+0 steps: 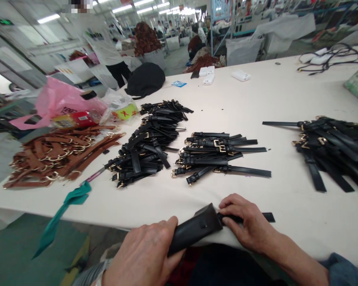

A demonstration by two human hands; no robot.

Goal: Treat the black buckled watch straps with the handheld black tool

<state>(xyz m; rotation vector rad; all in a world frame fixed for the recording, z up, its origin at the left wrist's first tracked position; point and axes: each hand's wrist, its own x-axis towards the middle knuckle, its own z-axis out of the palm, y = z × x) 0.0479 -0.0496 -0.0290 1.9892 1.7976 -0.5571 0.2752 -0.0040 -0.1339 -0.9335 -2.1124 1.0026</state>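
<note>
At the table's front edge, my left hand (146, 248) is wrapped round a black, box-shaped block (193, 230) with a small dark spot on its side. The block's far end meets my right hand (246, 220), whose fingers pinch a black leather strap (268, 217). One end of this strap sticks out past the hand; its other end lies by the block, partly hidden by my fingers. Ahead of my hands lie loose black straps with gold buckles (223, 153). A larger heap of black straps (149, 139) is to their left.
More black straps (337, 147) are piled at right. Brown straps with metal rings (62, 155), a pink bag (65, 101) and a teal cloth strip (62, 210) tied to a tool handle are at left. A black cap (146, 79), white devices (209, 75) and cables (334, 57) lie farther back. A person (103, 43) stands beyond.
</note>
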